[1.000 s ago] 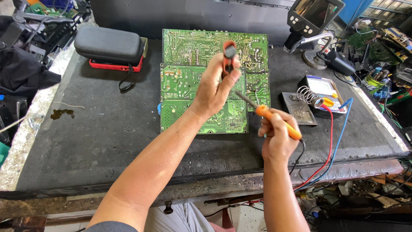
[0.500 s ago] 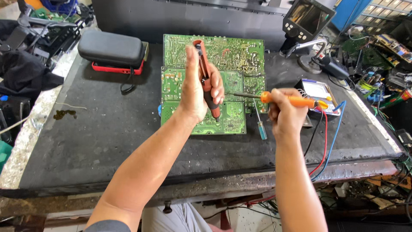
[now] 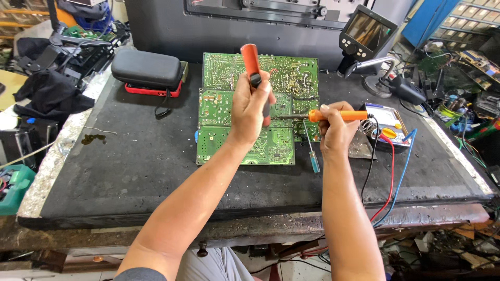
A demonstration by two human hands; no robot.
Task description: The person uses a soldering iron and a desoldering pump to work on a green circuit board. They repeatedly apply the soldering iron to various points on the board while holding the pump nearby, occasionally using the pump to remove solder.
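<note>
Bench, dark mat: right hand, fingers wrapped tight round an orange soldering iron lying level, tip over the green circuit board; a blue-handled screwdriver lies just beside. Left hand, fingers closed on an upright red-and-black desoldering pump above the board. Beyond: black zip case, multimeter.

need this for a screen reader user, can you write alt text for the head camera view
A person's left hand holds a red-handled tool upright over a green circuit board while the right hand holds an orange soldering iron level, tip toward the left hand. The board lies on a dark workbench, with a black zip case behind and a multimeter at right.
</note>
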